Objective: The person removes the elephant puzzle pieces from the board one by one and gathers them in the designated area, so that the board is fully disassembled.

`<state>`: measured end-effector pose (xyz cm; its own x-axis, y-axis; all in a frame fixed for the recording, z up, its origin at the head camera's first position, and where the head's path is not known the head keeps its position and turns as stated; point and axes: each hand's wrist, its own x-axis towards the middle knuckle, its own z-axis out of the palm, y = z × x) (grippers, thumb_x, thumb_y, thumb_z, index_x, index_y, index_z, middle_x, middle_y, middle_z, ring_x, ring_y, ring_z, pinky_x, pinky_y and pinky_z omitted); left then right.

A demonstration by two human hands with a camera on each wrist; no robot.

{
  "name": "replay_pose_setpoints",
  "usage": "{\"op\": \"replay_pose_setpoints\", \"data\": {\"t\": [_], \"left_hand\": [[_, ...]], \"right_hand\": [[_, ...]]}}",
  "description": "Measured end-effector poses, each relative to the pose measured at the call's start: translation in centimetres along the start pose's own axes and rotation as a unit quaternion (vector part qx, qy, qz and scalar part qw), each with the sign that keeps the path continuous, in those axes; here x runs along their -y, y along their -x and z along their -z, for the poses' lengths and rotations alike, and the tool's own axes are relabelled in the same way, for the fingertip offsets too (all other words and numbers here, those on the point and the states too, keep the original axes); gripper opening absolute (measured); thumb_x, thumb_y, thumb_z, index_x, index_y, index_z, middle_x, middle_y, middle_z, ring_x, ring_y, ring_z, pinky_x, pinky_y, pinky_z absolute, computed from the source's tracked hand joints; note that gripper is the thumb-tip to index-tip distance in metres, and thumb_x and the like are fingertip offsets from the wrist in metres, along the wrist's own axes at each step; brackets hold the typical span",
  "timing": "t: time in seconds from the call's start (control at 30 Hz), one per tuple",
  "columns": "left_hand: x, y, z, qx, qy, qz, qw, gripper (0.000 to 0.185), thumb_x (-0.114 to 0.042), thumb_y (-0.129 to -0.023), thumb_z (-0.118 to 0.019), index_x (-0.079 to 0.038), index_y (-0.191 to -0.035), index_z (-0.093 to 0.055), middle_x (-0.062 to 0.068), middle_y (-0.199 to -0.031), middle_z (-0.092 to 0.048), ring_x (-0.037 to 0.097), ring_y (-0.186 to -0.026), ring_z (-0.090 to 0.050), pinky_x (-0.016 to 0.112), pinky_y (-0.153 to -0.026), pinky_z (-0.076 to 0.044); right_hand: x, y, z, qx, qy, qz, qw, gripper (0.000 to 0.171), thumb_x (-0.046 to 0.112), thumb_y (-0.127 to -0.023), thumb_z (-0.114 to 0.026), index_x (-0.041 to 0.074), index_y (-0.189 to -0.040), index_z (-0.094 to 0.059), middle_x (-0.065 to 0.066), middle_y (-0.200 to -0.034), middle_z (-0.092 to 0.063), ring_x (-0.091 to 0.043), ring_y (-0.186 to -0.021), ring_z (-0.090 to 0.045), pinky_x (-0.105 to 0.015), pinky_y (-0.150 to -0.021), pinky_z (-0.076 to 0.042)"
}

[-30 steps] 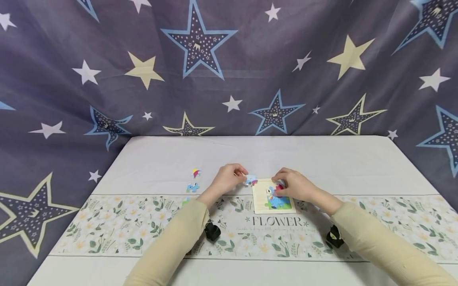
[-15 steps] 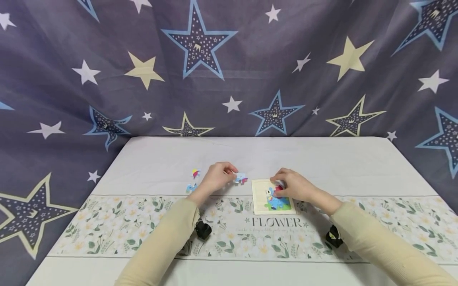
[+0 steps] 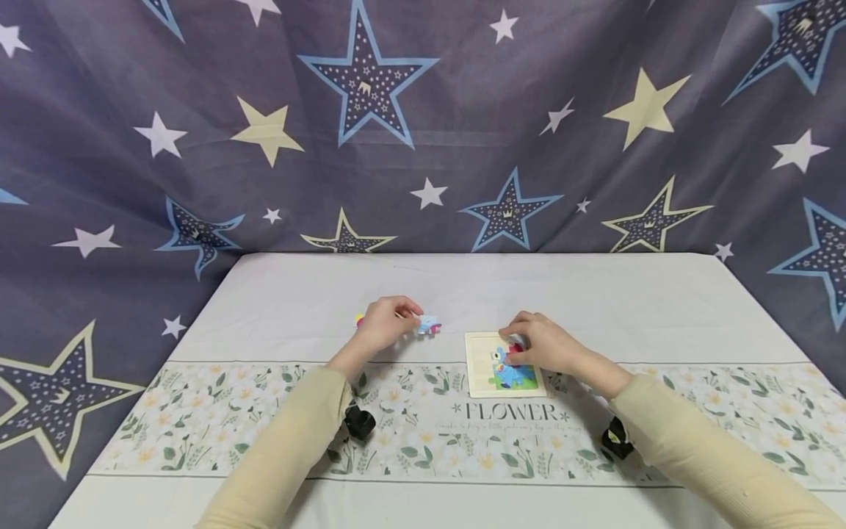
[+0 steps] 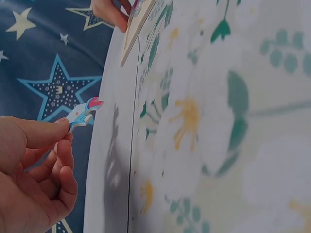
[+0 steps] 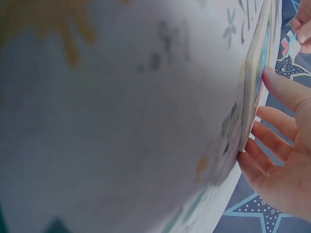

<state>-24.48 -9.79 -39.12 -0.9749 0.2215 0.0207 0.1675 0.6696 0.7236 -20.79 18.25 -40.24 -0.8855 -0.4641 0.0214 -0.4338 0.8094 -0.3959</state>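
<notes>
Left hand (image 3: 386, 321) pinches a small puzzle piece (image 3: 429, 325) by one edge between thumb and fingertip, just above the counter (image 3: 595, 294), left of the puzzle board (image 3: 477, 367). Right hand (image 3: 545, 345) rests on the board, fingers curled over its far-right part; can't tell if it's holding a piece or just pressing down.

Risks as I see them:
- Edge pinch is thin; the piece could twist or drop onto the cloth.
- Right hand covers part of the board, so slots under it are blocked and hidden.
- Board sits loose on the tablecloth (image 3: 264, 419); a sideways push could slide it if the right hand lifts.
- Wrist views show the board's edge slightly raised off the cloth; pressing one corner could tip it.

Around: one loose piece (image 3: 360, 319) just behind the left hand, mostly hidden. Star-print curtain (image 3: 370, 81) behind the counter. Nothing lies between held piece and board.
</notes>
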Motion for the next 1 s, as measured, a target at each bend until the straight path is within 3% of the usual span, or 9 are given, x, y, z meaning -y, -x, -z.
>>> {"op": "replay_pose_setpoints", "data": {"t": [0.23, 1.0], "left_hand": [[0.7, -0.3, 0.9, -0.002, 0.000, -0.021, 0.9998, 0.011, -0.015, -0.075, -0.061, -0.017, -0.086, -0.063, -0.002, -0.072, -0.058, 0.013, -0.061, -0.052, 0.027, -0.056, -0.041], [2.9, -1.7, 3.1, -0.009, -0.012, -0.015, 0.9998, 0.012, -0.013, -0.076, -0.061, -0.013, -0.087, -0.065, 0.002, -0.074, -0.058, 0.016, -0.063, -0.049, 0.027, -0.053, -0.039]], "right_hand": [[-0.1, -0.2, 0.2, 0.002, 0.003, 0.002, 1.000, 0.047, 0.035, -0.069, -0.068, 0.012, -0.109, -0.059, 0.000, -0.097, -0.051, -0.014, -0.081, -0.043, -0.029, -0.068, -0.035], [0.0, -0.2, 0.0, 0.008, 0.000, 0.003, 1.000, 0.046, 0.034, -0.070, -0.067, 0.012, -0.110, -0.058, 0.000, -0.094, -0.050, -0.014, -0.075, -0.039, -0.028, -0.064, -0.033]]}}
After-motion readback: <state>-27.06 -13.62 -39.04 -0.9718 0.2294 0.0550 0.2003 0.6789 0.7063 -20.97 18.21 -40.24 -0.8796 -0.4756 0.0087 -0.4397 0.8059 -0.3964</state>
